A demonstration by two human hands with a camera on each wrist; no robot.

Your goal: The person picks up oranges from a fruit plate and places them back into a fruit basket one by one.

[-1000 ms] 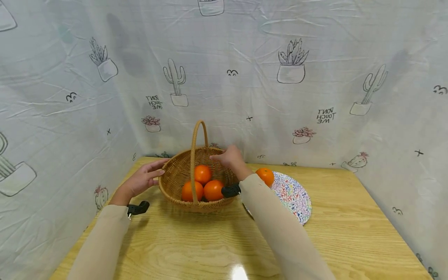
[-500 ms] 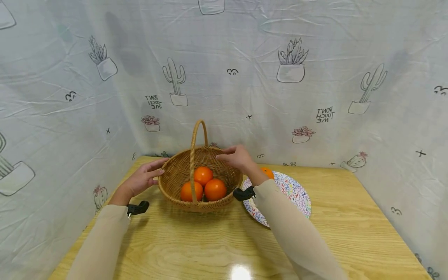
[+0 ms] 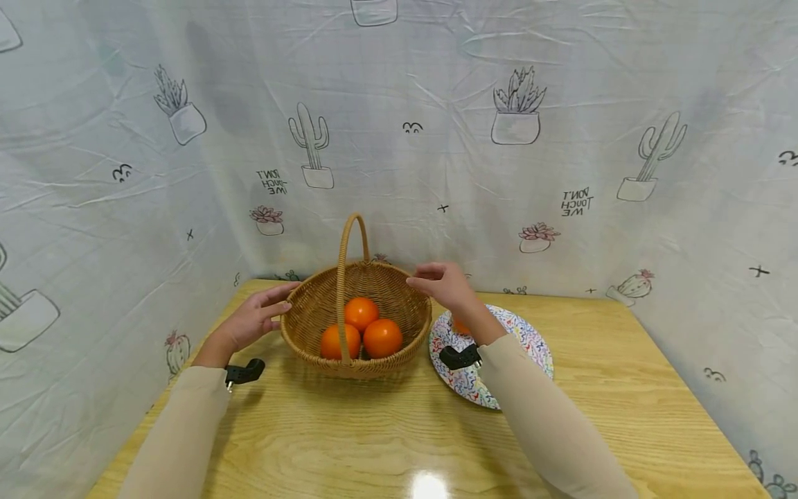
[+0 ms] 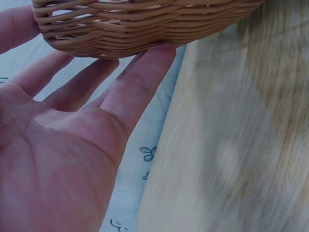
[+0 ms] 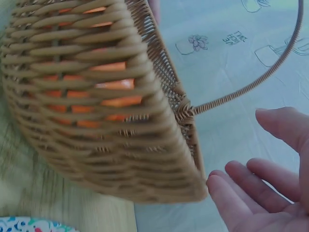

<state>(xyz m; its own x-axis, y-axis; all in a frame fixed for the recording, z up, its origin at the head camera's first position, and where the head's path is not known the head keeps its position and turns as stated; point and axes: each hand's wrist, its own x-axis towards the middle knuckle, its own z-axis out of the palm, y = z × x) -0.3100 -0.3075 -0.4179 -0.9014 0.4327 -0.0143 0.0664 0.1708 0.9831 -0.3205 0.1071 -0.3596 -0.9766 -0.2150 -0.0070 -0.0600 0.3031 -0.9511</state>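
Note:
A wicker basket (image 3: pixel 324 305) with a tall arched handle stands at the back of the table. Three oranges (image 3: pixel 382 338) lie inside it. My left hand (image 3: pixel 252 322) is at the basket's left side; in the left wrist view its extended fingers (image 4: pixel 137 92) touch the woven wall from outside and below. At the right rim hovers my right hand (image 3: pixel 445 287), fingers loosely bent and nothing in them. The right wrist view has its fingertips close beside the rim, thumb apart. Another orange (image 3: pixel 461 328) sits on the round plate (image 3: pixel 458 381), mostly hidden by the right wrist.
The wooden table (image 3: pixel 349 443) ends at a cloth backdrop (image 3: pixel 436 173) printed with cactus drawings, which closes off the back and both sides. The patterned plate lies just right of the basket, under the right forearm.
My right hand has drawn back rightward from over the basket to outside its right rim, its forearm passing over the plate. The left hand stays at the basket's side; the oranges inside shift slightly at most.

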